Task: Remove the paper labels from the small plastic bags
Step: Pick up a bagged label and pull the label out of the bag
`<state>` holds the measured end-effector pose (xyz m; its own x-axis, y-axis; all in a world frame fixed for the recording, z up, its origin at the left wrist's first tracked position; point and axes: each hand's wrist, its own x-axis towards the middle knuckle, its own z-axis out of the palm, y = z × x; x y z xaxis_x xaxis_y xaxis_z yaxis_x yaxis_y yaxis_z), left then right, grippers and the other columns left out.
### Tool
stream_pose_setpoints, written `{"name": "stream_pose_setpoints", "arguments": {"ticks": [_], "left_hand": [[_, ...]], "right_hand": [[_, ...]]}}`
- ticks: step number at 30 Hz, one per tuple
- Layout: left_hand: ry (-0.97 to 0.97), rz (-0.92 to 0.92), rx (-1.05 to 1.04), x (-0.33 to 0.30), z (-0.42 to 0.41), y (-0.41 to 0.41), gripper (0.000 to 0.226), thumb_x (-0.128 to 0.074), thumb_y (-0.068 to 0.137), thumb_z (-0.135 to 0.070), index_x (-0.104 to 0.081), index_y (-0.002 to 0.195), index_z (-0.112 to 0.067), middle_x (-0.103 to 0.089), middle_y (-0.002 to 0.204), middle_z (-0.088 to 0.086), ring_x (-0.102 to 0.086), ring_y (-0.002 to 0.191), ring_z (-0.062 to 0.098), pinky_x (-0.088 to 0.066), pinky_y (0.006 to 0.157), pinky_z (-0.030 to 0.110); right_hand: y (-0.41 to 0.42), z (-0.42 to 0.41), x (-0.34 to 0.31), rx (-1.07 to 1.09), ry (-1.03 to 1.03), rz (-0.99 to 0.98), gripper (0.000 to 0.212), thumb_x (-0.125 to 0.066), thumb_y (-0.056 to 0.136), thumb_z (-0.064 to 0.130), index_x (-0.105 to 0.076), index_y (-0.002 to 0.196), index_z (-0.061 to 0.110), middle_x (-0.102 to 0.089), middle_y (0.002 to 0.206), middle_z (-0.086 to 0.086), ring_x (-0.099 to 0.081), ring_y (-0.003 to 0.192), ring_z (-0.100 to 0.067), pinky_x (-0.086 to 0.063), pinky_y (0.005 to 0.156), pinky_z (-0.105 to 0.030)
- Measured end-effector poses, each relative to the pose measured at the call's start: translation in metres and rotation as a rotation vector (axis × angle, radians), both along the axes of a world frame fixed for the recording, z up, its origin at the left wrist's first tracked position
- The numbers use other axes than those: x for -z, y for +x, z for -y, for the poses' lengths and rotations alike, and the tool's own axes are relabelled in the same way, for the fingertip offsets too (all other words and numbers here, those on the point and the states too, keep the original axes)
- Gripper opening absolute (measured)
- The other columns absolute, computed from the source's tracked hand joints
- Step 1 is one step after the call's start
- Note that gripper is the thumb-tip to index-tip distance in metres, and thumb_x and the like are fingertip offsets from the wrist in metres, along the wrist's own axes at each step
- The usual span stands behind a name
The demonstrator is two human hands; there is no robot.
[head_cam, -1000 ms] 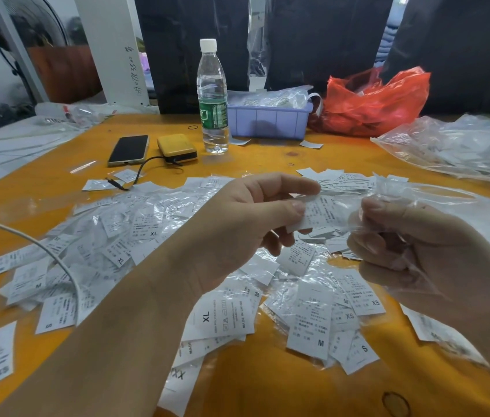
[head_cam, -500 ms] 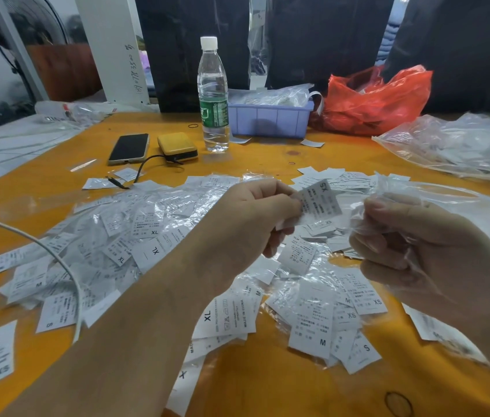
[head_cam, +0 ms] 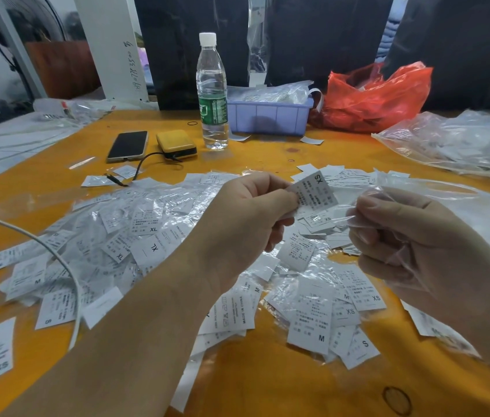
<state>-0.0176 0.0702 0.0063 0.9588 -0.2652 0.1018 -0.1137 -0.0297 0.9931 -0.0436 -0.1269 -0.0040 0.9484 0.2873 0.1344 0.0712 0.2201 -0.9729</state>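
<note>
Head view, showing both of my hands raised above the orange surface. My left hand pinches a paper label marked XS between thumb and forefinger; the label is tilted and clear of its bag. My right hand curls around an emptied small plastic bag, just beside the label. Beneath them, a pile of bagged labels spreads from the left to the middle of the surface. Bare surface lies along the near edge and between the pile and the phone. Toward the far edge stand a water bottle, a purple tray and a red bag.
</note>
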Motion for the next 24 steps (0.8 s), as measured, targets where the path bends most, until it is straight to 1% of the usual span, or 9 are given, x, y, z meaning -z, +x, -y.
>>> {"name": "stream_pose_setpoints", "arguments": {"ticks": [9, 12, 14, 17, 21, 24], "left_hand": [[0.003, 0.027, -0.016, 0.0007, 0.0009, 0.0003, 0.013, -0.057, 0.094, -0.008, -0.068, 0.087, -0.011, -0.059, 0.055, -0.007, -0.048, 0.048, 0.008, -0.041, 0.047, 0.021], [0.002, 0.035, -0.052, 0.001, 0.0001, 0.0016, 0.014, -0.057, 0.094, -0.009, -0.069, 0.087, -0.012, -0.059, 0.055, -0.008, -0.049, 0.047, 0.007, -0.041, 0.047, 0.021], [0.003, 0.036, -0.068, 0.0013, -0.0001, 0.0023, 0.014, -0.057, 0.094, -0.009, -0.069, 0.087, -0.013, -0.06, 0.055, -0.008, -0.049, 0.047, 0.007, -0.041, 0.047, 0.021], [0.004, 0.037, -0.063, 0.0018, 0.001, 0.0015, 0.014, -0.058, 0.094, -0.01, -0.069, 0.086, -0.014, -0.06, 0.055, -0.009, -0.05, 0.047, 0.006, -0.041, 0.046, 0.02], [0.001, 0.039, -0.047, 0.0019, 0.0025, 0.0003, 0.015, -0.057, 0.094, -0.009, -0.069, 0.086, -0.013, -0.06, 0.055, -0.009, -0.049, 0.047, 0.006, -0.041, 0.045, 0.018], [-0.003, 0.039, -0.046, 0.001, 0.0021, 0.0005, 0.014, -0.057, 0.094, -0.009, -0.069, 0.086, -0.012, -0.061, 0.055, -0.009, -0.049, 0.046, 0.006, -0.042, 0.046, 0.018]], "right_hand": [[0.0023, 0.0012, 0.0017, -0.002, -0.018, 0.002, 0.04, -0.087, 0.059, 0.039, -0.066, 0.077, 0.01, -0.019, 0.072, -0.016, -0.021, 0.05, -0.012, -0.029, 0.038, -0.013], [0.0021, 0.001, 0.0005, 0.022, -0.02, 0.016, 0.033, -0.085, 0.061, 0.038, -0.067, 0.073, 0.014, -0.029, 0.065, -0.006, -0.024, 0.048, -0.01, -0.029, 0.038, -0.013], [0.0012, 0.0005, -0.0003, 0.023, -0.026, 0.028, 0.029, -0.083, 0.062, 0.038, -0.066, 0.071, 0.016, -0.033, 0.063, -0.002, -0.028, 0.047, -0.008, -0.029, 0.038, -0.013], [0.0001, 0.0001, -0.0003, 0.037, -0.039, 0.029, 0.033, -0.085, 0.06, 0.042, -0.066, 0.068, 0.017, -0.031, 0.064, -0.005, -0.026, 0.047, -0.009, -0.03, 0.037, -0.014], [-0.0004, -0.0015, 0.0003, 0.071, -0.042, 0.017, 0.032, -0.084, 0.061, 0.043, -0.066, 0.067, 0.017, -0.018, 0.069, -0.017, -0.025, 0.047, -0.009, -0.031, 0.038, -0.013], [-0.0007, -0.0026, -0.0008, 0.103, -0.039, 0.003, 0.028, -0.08, 0.064, 0.039, -0.066, 0.065, 0.015, -0.028, 0.063, -0.009, -0.027, 0.046, -0.008, -0.031, 0.037, -0.013]]}}
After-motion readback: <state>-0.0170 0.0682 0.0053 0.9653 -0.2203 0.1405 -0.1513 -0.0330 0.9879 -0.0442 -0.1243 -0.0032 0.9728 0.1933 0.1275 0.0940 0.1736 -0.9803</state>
